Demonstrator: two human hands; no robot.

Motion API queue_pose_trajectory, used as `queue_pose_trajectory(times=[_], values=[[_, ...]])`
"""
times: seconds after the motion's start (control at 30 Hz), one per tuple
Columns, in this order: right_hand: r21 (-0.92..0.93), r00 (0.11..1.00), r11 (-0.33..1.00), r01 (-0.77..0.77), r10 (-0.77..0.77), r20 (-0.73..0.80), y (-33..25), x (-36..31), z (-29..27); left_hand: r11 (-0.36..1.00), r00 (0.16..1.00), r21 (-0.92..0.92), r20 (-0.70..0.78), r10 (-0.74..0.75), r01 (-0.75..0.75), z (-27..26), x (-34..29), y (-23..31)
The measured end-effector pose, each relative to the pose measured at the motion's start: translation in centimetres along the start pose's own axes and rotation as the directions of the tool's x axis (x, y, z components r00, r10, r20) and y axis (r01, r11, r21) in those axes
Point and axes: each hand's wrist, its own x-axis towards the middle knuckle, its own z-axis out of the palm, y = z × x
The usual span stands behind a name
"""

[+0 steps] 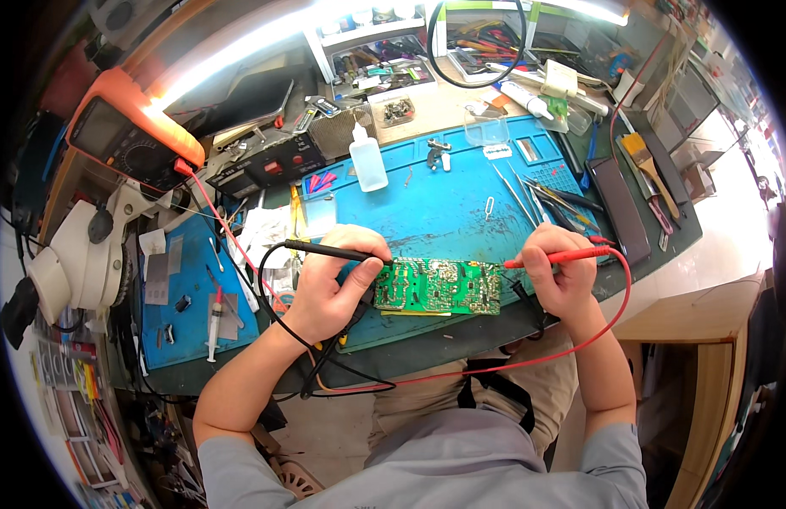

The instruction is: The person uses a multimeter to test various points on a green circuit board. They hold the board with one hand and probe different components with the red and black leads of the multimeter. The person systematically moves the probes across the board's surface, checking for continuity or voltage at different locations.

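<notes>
A green circuit board [440, 287] lies solder side up near the front edge of the blue work mat [325, 219]. My left hand [338, 280] is closed on a black multimeter probe [329, 250], its tip end at the board's upper left corner. In my right hand [560, 270] is a red multimeter probe [567, 256], pointing at the board's right end; I cannot tell whether either tip touches. The probes' black and red leads loop over my forearms. An orange-cased multimeter [130, 136] stands at the far left.
A white squeeze bottle [367, 159] stands beyond the board. Tweezers [516, 193] and other hand tools lie to the right, near a dark phone [620, 208]. A syringe [215, 325] rests on the left mat, beside a white microscope [75, 254]. Part trays [384, 68] fill the back.
</notes>
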Motion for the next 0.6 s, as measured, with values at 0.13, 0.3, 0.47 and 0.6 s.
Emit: queue_pose_trajectory(times=[0.13, 0.3, 0.47, 0.6], values=[[0.019, 1.000, 1.000, 0.005, -0.005, -0.001, 0.01, 0.10, 0.07, 1.000, 1.000, 0.009, 0.001, -0.009, 0.009, -0.02, -0.08, -0.05], [0.020, 1.000, 1.000, 0.007, -0.006, -0.004, -0.06, 0.15, 0.06, 0.999, 0.999, -0.020, -0.038, -0.036, 0.035, 0.26, 0.00, 0.19], [0.006, 1.000, 1.000, 0.002, -0.002, -0.006, -0.10, 0.12, 0.06, 0.999, 0.999, -0.032, -0.033, -0.035, 0.034, 0.18, 0.03, 0.14], [-0.018, 1.000, 1.000, -0.007, 0.008, 0.020, 0.03, 0.02, -0.16, 0.999, 0.999, -0.035, -0.036, -0.029, 0.027, 0.22, 0.05, 0.16]])
